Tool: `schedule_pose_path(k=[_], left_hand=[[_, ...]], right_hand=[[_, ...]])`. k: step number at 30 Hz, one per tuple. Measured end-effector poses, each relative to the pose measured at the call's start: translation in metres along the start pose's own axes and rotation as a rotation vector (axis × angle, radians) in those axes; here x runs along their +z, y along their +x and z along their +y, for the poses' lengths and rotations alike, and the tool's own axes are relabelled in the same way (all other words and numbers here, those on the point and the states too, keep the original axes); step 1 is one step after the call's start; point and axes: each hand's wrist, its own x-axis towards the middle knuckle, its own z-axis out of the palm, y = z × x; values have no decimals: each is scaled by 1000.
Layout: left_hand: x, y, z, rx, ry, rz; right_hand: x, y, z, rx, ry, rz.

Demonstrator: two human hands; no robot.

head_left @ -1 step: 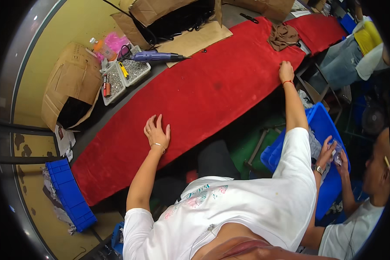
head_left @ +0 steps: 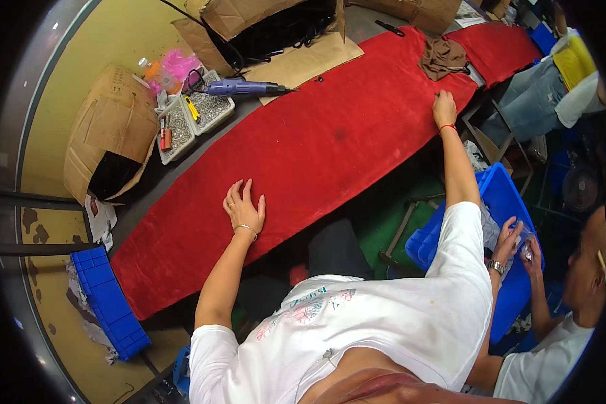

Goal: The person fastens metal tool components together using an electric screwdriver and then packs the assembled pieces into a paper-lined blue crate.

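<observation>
A red cloth (head_left: 303,148) covers the long work surface in front of me. My left hand (head_left: 244,207) lies on it near the left part of its front edge, fingers spread, with nothing held. At the right end of the cloth, by the front edge, my right hand (head_left: 444,109) rests with its fingers curled in. Whatever those fingers may hold is hidden. Just beyond that hand lies a crumpled brown cloth (head_left: 442,58). A purple electric screwdriver (head_left: 246,87) lies along the back, its bit reaching over the red cloth.
White trays of small metal parts (head_left: 178,128) stand at the back, holding a yellow cutter (head_left: 192,109) and markers. Cardboard boxes (head_left: 118,121) line the far side. A blue crate (head_left: 111,303) stands at the left end. At right, a co-worker's hands (head_left: 508,242) work over a blue bin (head_left: 512,195).
</observation>
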Motion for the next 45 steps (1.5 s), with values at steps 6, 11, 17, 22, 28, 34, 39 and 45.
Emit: schedule_pose_path(k=[6,11,17,22,28,34,39,45], left_hand=[[-4,3,-1,-28,9,10],[-6,1,1,-45,-71,9],[0,9,3,34,-56,29],[2,-3,-12,10,43,116],[13,0,1,57,38,78],[8,-10,-12,35,18,108],[8,-7,-13,21,-11,57],[-18,-44,-19,127,-406,200]], right_hand=[[67,-5,-208,-445,469,-147],[91,-16,-284,-182,264,-360],[77,-74,-274,-99,1005,-580],[12,-239,-282,-81,1290,-905],[-126,-295,-202,-156,915,-404],[-244,-308,-113,-86,274,346],[-268,-346,-71,177,-311,93],[-247,-334,-160,-404,160,-41]])
